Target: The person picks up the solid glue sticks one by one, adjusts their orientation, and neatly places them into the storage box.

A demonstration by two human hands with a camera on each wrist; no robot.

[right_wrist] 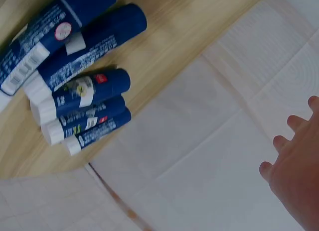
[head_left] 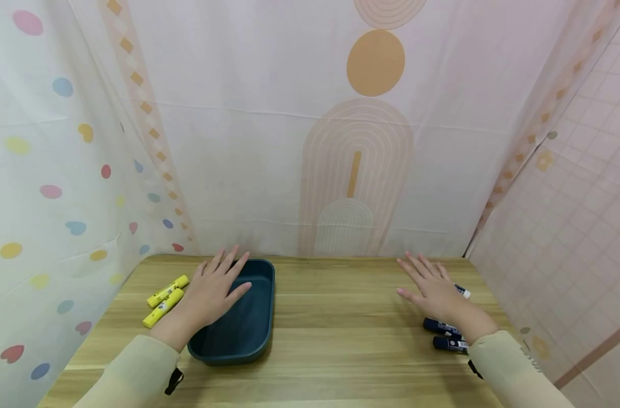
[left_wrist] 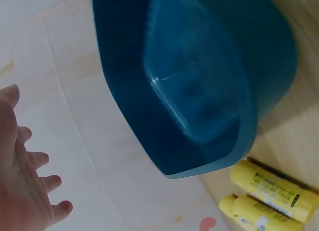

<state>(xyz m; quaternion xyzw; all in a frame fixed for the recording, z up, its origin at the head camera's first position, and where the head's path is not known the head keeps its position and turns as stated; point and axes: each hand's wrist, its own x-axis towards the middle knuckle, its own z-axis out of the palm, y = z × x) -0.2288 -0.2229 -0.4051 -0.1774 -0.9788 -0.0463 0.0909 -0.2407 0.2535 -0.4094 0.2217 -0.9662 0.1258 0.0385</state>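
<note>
Hovering, fingers parted and holding nothing: left hand (head_left: 211, 290), near the dark-teal, rounded-rectangular open bin (head_left: 249, 324) | just left of it, two yellow cylindrical tubes (head_left: 164, 307) lie on the wood-grain table (head_left: 340, 323) | right hand (head_left: 436, 292), also spread and empty, near five navy-blue, white-ended cylindrical tubes (right_wrist: 79, 95), I count, toward the table's right side

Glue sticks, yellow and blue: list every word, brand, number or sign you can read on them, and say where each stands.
No text is legible, so nothing can be quoted.
Yellow glue sticks: dark print, too blurred to read.
Blue glue sticks: white print, too blurred to read.
Blue glue stick nearest the right wrist view's top-left corner: a barcode and a round, red-edged sign; digits and symbol unclear.
</note>
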